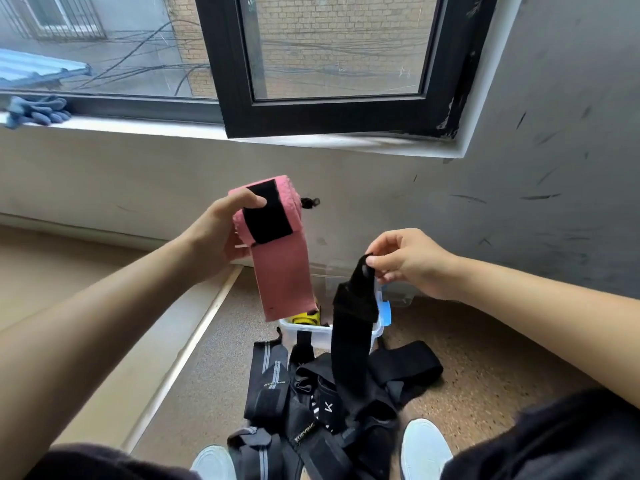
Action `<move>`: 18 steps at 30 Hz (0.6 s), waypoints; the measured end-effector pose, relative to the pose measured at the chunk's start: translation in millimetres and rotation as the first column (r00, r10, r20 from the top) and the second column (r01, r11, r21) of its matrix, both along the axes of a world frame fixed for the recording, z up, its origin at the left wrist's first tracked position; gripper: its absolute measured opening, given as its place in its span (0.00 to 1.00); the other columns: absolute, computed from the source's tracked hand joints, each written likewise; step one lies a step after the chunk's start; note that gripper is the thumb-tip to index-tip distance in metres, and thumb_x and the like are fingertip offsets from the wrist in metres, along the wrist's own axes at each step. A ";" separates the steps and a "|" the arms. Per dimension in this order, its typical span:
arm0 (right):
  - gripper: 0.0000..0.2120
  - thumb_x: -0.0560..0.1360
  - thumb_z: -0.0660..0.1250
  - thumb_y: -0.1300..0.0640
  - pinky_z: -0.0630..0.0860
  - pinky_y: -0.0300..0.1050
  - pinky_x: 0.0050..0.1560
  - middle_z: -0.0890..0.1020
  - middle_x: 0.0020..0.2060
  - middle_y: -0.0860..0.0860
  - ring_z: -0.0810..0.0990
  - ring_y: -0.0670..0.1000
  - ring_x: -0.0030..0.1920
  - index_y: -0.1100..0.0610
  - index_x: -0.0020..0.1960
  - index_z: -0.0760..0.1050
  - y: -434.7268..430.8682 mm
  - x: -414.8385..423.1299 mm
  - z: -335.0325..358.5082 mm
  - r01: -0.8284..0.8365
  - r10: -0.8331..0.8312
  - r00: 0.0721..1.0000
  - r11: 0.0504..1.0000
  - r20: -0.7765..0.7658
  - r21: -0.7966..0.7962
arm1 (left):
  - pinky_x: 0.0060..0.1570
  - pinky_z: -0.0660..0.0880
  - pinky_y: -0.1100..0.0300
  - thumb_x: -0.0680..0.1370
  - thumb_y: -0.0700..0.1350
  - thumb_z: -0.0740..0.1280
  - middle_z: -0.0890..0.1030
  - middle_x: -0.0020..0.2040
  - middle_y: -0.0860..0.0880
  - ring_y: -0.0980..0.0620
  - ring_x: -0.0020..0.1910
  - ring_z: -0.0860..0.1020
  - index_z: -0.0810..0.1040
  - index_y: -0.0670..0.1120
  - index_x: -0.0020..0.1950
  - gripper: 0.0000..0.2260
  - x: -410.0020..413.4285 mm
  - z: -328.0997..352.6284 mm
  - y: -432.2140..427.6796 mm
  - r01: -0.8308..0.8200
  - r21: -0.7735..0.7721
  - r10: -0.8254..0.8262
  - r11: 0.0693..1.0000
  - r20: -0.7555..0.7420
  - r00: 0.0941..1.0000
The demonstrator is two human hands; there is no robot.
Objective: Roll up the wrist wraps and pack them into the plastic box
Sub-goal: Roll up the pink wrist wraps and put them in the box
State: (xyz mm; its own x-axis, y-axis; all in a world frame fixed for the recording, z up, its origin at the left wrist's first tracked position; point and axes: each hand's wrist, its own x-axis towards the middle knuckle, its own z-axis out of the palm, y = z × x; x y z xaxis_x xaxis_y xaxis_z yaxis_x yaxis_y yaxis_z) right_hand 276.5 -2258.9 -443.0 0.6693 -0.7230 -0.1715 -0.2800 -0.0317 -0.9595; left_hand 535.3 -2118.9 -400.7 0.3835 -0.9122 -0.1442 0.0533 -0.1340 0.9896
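Beneath the window [339, 46], left hand [221, 233] grips pink wrap [280, 271]; right hand [412, 261] pinches black wrap [349, 341] above box [311, 333].

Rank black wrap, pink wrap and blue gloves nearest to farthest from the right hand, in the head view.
1. black wrap: pinched by the right hand.
2. pink wrap: in the left hand.
3. blue gloves: far-left windowsill.

There was 1 pink wrist wrap [277, 268], 1 black wrist wrap [349, 341] held up, 1 clear plastic box [311, 332], 2 white shoes [424, 445] and 1 heap of blue gloves [38, 110]; the black wraps in the floor pile [311, 403] overlapped too much to count.
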 end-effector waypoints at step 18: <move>0.32 0.76 0.60 0.32 0.83 0.50 0.43 0.80 0.65 0.58 0.81 0.57 0.60 0.52 0.70 0.75 30.5 5.7 40.1 -0.301 0.294 0.954 0.939 0.062 0.166 | 0.70 0.69 0.33 0.70 0.54 0.74 0.81 0.66 0.38 0.31 0.67 0.77 0.78 0.52 0.70 0.28 -37.5 -15.6 -9.5 0.319 0.050 -0.322 0.947 0.074 0.944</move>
